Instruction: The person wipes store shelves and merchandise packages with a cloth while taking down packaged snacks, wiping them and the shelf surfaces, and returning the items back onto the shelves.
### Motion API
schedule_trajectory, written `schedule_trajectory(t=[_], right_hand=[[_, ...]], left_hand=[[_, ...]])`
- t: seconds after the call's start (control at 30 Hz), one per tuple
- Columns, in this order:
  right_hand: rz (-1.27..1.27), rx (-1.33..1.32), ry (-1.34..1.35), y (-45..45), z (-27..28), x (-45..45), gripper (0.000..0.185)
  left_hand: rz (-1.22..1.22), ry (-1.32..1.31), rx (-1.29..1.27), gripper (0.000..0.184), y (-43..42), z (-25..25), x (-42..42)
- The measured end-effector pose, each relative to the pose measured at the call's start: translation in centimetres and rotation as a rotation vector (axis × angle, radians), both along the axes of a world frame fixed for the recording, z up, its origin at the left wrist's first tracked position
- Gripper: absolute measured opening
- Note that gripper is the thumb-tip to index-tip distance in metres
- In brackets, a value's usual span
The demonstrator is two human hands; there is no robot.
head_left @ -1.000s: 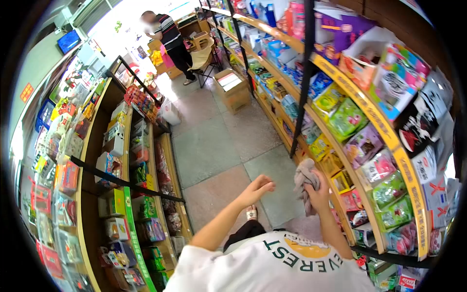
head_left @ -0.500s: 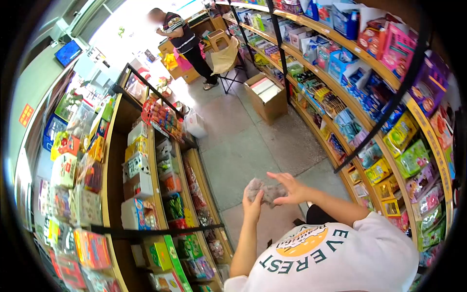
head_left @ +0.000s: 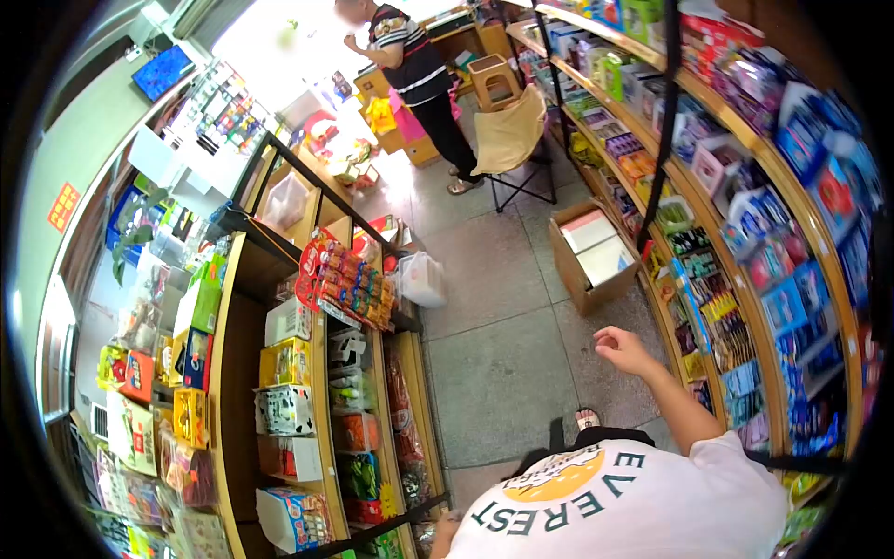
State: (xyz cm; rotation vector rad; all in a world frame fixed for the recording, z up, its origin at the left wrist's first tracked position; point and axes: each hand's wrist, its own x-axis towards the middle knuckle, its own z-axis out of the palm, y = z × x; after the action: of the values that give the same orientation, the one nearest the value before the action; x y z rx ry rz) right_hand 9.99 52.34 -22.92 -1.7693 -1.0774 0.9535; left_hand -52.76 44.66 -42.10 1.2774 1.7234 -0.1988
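My right hand (head_left: 624, 351) is raised over the floor in front of the right-hand shelves, its fingers loosely curled and apart, with nothing visible in them. Low at my left side, my left hand (head_left: 450, 524) shows only in part beside the white shirt (head_left: 633, 503); its fingers are hidden, so what it holds cannot be seen. Nearest to that hand are the lower left shelves with bagged goods (head_left: 414, 475). The grey, fuzzy cloth-like thing is out of sight.
A cardboard box (head_left: 593, 256) stands on the aisle floor by the right shelves (head_left: 708, 242). Beyond it are a folding chair (head_left: 510, 130) and another person (head_left: 410, 70). On the left, a snack rack (head_left: 349, 284) and a white plastic bag (head_left: 422, 279) border the aisle.
My hands have parted: the left dropped to my side, and the right moved outward to the right. The grey cloth-like thing left view. The view advanced along the aisle.
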Motion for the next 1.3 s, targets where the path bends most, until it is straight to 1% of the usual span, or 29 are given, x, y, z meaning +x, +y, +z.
schedule_trajectory(t=[0.03,0.07,0.1,0.17,0.2,0.27,0.3,0.33,0.37,0.4,0.43,0.47,0.5,0.53,0.6,0.67,0.7,0.77,0.83,0.9,0.97,1.0,1.03,1.1,1.13,1.17,1.23,1.27,1.3], right_hand=[[0.011,-0.003,0.017,3.0,0.2,0.6,0.03],[0.025,-0.005,0.036,6.1,0.2,0.8,0.03],[0.052,-0.014,0.035,9.5,0.0,0.8,0.03],[0.201,-0.064,0.0,15.9,-0.1,0.5,0.029],[0.266,-0.09,-0.014,18.8,-0.4,0.5,0.029],[0.296,-0.068,0.002,24.3,-0.8,0.5,0.028],[0.318,-0.039,0.012,27.1,-1.1,0.3,0.027],[0.256,-0.048,0.027,29.5,-1.6,0.2,0.028],[0.242,-0.049,0.036,31.6,-1.9,0.1,0.028],[0.22,-0.109,-0.011,34.0,-1.8,1.2,0.029],[0.207,-0.193,-0.048,35.0,-1.7,1.7,0.031],[0.203,-0.219,-0.044,35.8,-1.4,2.3,0.031],[0.241,-0.237,0.003,37.7,-0.5,3.8,0.032],[0.283,-0.252,0.056,39.9,0.4,5.2,0.034],[0.14,-0.228,0.056,43.7,2.6,8.3,0.036],[-0.076,-0.099,-0.151,46.9,1.4,12.0,0.032],[-0.101,-0.063,-0.134,48.7,1.8,13.7,0.031],[-0.136,-0.132,-0.122,52.1,1.9,17.1,0.031],[-0.1,-0.137,-0.085,55.9,-1.1,21.0,0.03],[-0.051,-0.299,-0.022,61.1,-0.3,23.4,0.031],[-0.011,-0.298,0.041,66.9,-2.7,27.1,0.034],[-0.017,-0.333,0.018,70.0,-1.5,27.9,0.035],[-0.004,-0.31,-0.027,72.9,-0.9,28.9,0.035],[0.008,-0.311,-0.044,78.3,-0.1,31.3,0.035],[0.022,-0.251,0.025,80.7,-0.3,32.9,0.036],[0.039,-0.256,0.016,82.9,0.1,34.6,0.036],[0.047,-0.188,-0.02,87.8,0.8,37.3,0.036],[0.012,-0.124,0.059,89.9,-0.5,39.5,0.035],[-0.045,-0.213,-0.001,92.1,4.0,38.2,0.034]], left_hand=[[0.099,0.012,0.058,0.058,1.6,0.2,-0.5],[0.156,0.106,0.054,0.061,3.2,0.8,-0.3],[0.202,0.232,0.016,0.065,5.9,4.2,2.1],[0.262,0.321,-0.036,0.073,11.7,11.2,8.4],[0.248,0.307,-0.07,0.07,13.4,9.1,7.9],[0.062,-0.08,0.176,0.053,17.1,2.3,5.7],[0.009,0.032,0.164,0.046,21.6,4.4,7.8],[-0.045,0.142,0.148,0.04,27.0,9.9,12.3],[-0.027,0.023,0.149,0.035,31.0,6.6,11.6],[-0.008,-0.097,0.144,0.029,35.7,6.8,12.9],[0.294,-0.323,0.074,0.031,39.8,7.2,14.1],[0.219,-0.334,0.038,0.036,44.3,4.6,14.0],[0.017,-0.211,0.164,0.039,49.1,7.4,16.9],[-0.16,-0.203,0.312,0.041,53.6,10.8,19.8],[-0.243,-0.185,0.351,0.044,61.4,12.7,23.5],[-0.389,-0.227,0.443,0.046,68.7,12.0,25.8],[-0.435,-0.258,0.469,0.046,71.8,12.1,27.2],[-0.494,-0.21,0.471,0.048,77.2,14.2,30.6],[-0.466,-0.15,0.479,0.049,82.0,13.7,32.7],[-0.309,-0.162,0.431,0.05,84.3,12.6,34.3],[-0.217,-0.15,0.447,0.048,86.3,9.5,35.5],[-0.186,-0.079,0.374,0.047,86.7,8.4,35.8],[-0.167,-0.004,0.29,0.046,86.6,8.1,35.6],[-0.165,0.055,0.253,0.045,87.0,8.1,36.0],[-0.131,0.059,0.238,0.045,87.6,8.5,36.2],[-0.135,0.077,0.2,0.046,88.2,7.6,35.8],[-0.02,0.057,0.157,0.048,89.9,8.8,36.2],[-0.046,0.101,0.16,0.049,90.8,7.6,35.6],[-0.029,0.127,0.156,0.048,91.9,7.6,35.8]])
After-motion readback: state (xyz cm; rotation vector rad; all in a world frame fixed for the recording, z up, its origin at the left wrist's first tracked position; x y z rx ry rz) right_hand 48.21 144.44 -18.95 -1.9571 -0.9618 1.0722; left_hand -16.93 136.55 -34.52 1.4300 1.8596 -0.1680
